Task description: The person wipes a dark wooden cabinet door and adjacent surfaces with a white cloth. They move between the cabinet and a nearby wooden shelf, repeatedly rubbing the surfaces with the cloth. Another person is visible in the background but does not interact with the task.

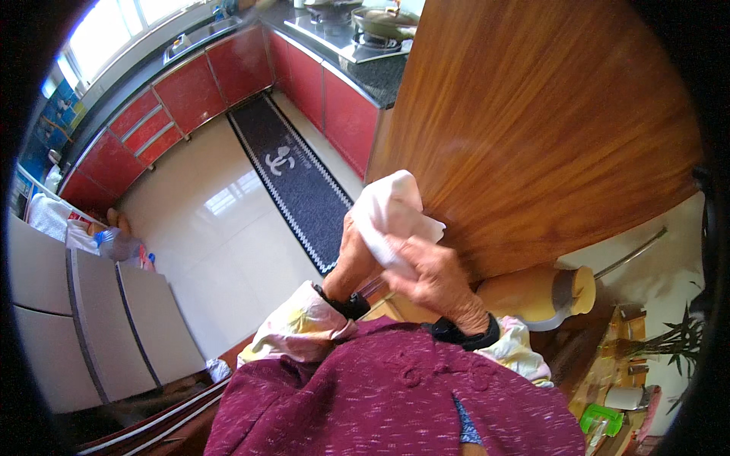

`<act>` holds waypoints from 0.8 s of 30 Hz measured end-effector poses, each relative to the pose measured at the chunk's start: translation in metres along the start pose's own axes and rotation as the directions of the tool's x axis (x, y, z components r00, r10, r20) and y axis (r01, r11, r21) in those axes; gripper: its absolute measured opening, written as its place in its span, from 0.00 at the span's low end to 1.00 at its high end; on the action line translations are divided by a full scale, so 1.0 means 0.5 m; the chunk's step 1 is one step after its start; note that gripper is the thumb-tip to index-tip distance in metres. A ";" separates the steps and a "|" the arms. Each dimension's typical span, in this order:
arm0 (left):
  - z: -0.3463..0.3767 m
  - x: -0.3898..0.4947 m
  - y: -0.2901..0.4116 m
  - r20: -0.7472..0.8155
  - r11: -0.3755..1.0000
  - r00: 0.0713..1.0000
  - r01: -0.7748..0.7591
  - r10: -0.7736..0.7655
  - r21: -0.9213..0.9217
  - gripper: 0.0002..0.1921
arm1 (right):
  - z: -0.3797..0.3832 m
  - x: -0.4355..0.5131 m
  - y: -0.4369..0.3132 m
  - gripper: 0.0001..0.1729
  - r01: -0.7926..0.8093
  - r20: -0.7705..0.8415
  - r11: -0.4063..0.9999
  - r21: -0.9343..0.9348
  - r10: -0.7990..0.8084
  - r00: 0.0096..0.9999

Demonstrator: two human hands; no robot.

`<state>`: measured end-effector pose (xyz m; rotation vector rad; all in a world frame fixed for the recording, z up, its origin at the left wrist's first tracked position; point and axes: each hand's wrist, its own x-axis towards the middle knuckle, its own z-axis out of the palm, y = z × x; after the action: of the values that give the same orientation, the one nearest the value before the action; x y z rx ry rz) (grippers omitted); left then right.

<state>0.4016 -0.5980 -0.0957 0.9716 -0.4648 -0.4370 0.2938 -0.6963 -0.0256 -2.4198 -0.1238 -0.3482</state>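
A white cloth is bunched up between my two hands, in front of my chest. Its upper part folds over my left hand, which holds it from the left and is partly covered by it. My right hand grips the lower right part of the cloth, its fingers blurred. Just beyond the cloth rises a brown wood-grain panel. Whether the cloth touches this panel cannot be told.
Red kitchen cabinets line the far side, with a gas stove on the counter. A dark patterned mat lies on the tiled floor. Grey drawer fronts stand left. A yellow container sits right of my hands.
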 end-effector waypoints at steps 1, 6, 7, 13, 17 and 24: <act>0.000 0.001 0.003 0.006 0.994 0.996 0.084 -0.084 -0.068 0.26 | 0.000 0.001 -0.004 0.25 0.042 0.023 0.998 0.040 -0.043 0.999; 0.011 0.065 0.041 0.119 0.930 0.993 0.024 0.021 -0.366 0.32 | -0.076 -0.009 -0.039 0.11 0.274 -0.334 0.933 -0.233 -0.341 0.879; 0.023 0.067 0.046 0.057 0.831 0.997 -0.015 0.056 -0.556 0.32 | -0.107 -0.024 -0.048 0.09 0.267 -0.456 0.882 -0.389 -0.436 0.776; 0.100 0.201 0.055 -0.199 0.793 0.783 -0.608 0.590 -0.043 0.23 | -0.238 -0.080 -0.041 0.15 -0.154 -0.738 0.744 -0.651 -0.571 0.359; 0.196 0.289 0.057 -0.021 0.354 0.477 -0.621 0.878 0.699 0.24 | -0.239 -0.079 0.000 0.28 -0.081 -0.714 0.798 -0.597 -0.482 0.508; 0.328 0.143 0.057 0.377 0.250 0.427 -0.865 0.822 0.435 0.23 | -0.202 -0.074 0.065 0.33 -0.113 -0.708 0.769 -0.629 -0.507 0.492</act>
<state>0.3732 -0.7339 0.0207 1.1206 -1.1719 0.7627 0.2421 -0.7862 0.0177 -2.4852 0.1788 -1.9618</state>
